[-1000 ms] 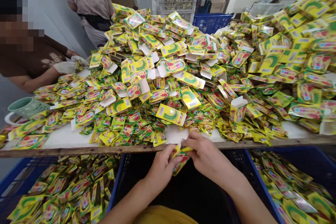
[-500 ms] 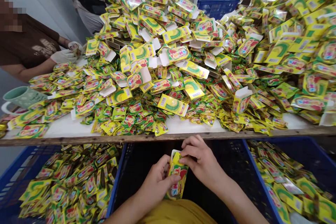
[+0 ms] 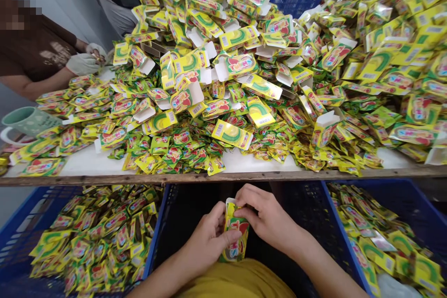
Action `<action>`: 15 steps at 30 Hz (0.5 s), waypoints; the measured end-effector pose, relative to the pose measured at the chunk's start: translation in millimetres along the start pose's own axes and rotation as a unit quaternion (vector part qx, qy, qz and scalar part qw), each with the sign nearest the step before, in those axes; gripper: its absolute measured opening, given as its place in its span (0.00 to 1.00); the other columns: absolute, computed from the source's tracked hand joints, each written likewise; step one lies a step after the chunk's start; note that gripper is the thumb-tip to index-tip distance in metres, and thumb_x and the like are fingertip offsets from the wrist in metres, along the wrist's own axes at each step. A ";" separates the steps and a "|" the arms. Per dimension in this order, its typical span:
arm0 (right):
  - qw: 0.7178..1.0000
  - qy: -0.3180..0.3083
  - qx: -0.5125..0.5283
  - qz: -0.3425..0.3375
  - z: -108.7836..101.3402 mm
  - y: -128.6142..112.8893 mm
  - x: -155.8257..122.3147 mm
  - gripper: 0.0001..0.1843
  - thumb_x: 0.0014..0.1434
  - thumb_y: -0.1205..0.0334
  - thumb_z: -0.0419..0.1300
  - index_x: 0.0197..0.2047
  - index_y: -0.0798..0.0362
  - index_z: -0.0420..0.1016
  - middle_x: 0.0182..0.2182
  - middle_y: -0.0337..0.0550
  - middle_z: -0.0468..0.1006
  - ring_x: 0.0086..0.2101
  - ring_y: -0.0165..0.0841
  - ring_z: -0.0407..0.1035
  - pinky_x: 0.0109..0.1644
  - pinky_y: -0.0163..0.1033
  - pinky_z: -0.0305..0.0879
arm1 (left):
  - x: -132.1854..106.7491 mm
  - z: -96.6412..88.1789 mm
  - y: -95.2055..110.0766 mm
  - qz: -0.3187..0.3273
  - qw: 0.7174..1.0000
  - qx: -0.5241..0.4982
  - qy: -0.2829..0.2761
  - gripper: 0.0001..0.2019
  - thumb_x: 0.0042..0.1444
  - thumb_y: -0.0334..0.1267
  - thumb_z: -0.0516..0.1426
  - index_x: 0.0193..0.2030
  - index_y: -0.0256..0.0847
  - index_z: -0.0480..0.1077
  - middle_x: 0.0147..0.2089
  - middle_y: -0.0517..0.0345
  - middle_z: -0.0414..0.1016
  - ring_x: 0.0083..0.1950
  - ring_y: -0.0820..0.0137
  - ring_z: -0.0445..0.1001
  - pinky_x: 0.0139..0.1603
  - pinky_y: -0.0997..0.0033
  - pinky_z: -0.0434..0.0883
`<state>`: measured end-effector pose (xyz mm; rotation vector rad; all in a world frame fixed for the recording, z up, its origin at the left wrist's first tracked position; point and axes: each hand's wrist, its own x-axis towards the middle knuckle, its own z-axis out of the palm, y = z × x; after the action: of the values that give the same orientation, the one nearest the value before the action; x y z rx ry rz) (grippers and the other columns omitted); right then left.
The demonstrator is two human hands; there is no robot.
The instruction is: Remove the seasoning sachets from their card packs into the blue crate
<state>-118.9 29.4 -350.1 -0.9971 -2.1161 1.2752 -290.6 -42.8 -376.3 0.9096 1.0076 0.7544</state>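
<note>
My left hand (image 3: 206,240) grips a small yellow and green carton (image 3: 237,242) upright below the table's front edge. My right hand (image 3: 265,216) pinches the carton's open top end, fingers closed on its flap. Both hands are over a dark gap between two blue crates. On the white table (image 3: 87,163) above lies a large heap of the same yellow cartons (image 3: 244,60), many with open white flaps, and small sachets (image 3: 174,153) near the front edge.
A blue crate (image 3: 21,228) at the lower left and another blue crate (image 3: 335,223) at the lower right hold filled cartons. A green mug (image 3: 24,123) stands at the table's left end. A person's gloved hands (image 3: 85,60) work at the far left; another person stands behind.
My hands drew the carton back from the table edge and down toward me, and turned it upright. The view tilted down slightly.
</note>
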 end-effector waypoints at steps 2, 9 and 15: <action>0.999 -0.021 0.038 0.014 0.0 -0.1 0.5 0.04 0.57 0.69 0.61 0.30 0.53 0.73 0.34 0.40 0.71 0.34 0.30 0.67 0.38 0.34 0.63 | -1.0 0.5 -1.4 -0.001 1.000 0.006 0.009 0.13 0.55 0.43 0.60 0.41 0.39 0.63 0.35 0.61 0.66 0.39 0.71 0.66 0.39 0.74 0.64; 0.994 -0.066 0.076 0.036 -3.3 1.2 -8.3 0.17 0.64 0.52 0.54 0.32 0.51 0.79 0.38 0.44 0.73 0.43 0.35 0.66 0.48 0.40 0.64 | 3.1 0.7 1.5 0.011 0.999 -0.041 0.034 0.14 0.54 0.45 0.61 0.41 0.39 0.67 0.37 0.60 0.70 0.41 0.69 0.68 0.43 0.73 0.65; 0.901 0.059 0.360 0.237 15.3 9.9 -24.5 0.16 0.55 0.50 0.63 0.42 0.52 0.74 0.26 0.37 0.69 0.21 0.24 0.60 0.20 0.28 0.55 | 0.5 -0.9 12.9 -0.056 0.977 -0.202 0.046 0.16 0.61 0.48 0.54 0.44 0.37 0.71 0.38 0.53 0.74 0.38 0.70 0.70 0.41 0.72 0.66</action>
<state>-111.0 4.9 -366.5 -1.2144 -1.1471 1.9602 -292.7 -36.5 -365.1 0.4660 0.9323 0.8725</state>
